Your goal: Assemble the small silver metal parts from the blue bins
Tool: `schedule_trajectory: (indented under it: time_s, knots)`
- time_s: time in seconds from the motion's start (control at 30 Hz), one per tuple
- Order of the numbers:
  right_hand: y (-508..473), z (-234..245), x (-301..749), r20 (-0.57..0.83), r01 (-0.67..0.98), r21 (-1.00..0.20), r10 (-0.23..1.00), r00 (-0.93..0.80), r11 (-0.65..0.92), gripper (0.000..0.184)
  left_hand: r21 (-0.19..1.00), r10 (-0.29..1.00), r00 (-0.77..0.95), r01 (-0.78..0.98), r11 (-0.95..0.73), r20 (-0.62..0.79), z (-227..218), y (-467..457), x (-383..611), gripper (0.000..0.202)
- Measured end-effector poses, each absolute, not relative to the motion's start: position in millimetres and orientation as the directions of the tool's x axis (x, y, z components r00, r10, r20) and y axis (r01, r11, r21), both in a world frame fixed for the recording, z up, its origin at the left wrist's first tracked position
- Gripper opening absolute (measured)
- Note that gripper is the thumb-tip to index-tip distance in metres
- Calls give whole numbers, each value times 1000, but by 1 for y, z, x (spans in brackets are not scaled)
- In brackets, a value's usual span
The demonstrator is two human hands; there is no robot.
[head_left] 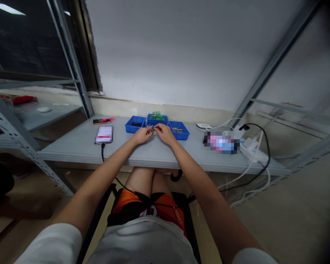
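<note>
My left hand (143,135) and my right hand (165,132) meet over the table in front of the blue bins. Their fingers are closed in a pinch around a small shiny metal part (153,127), too small to name and partly hidden by the fingertips. Just behind my left hand stands a blue bin (128,127) with small dark pieces in it. The middle blue bin (165,123) holds green pieces (157,116). Beside my right hand, another blue bin (184,136) contains several small silvery metal parts (177,130).
A phone (103,134) with a black cable lies on the grey table (115,151) at left, near a pink-tipped item (107,120). To the right are a blurred pink-and-blue object (221,142) and a white power strip (251,150) with loose cables. Metal shelf posts flank both sides.
</note>
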State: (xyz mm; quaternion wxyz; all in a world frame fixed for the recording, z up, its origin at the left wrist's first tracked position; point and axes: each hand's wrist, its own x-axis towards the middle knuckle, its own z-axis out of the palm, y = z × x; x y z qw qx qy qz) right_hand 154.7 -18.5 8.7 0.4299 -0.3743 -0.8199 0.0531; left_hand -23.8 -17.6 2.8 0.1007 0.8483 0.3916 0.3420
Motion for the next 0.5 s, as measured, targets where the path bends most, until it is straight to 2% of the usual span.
schedule_trajectory:
  time_s: [0.5]
  knots:
    - [-19,10,156,654,542,-455,678,-335,706,17,460,762,395,623,-632,512,5,-20,-26,24]
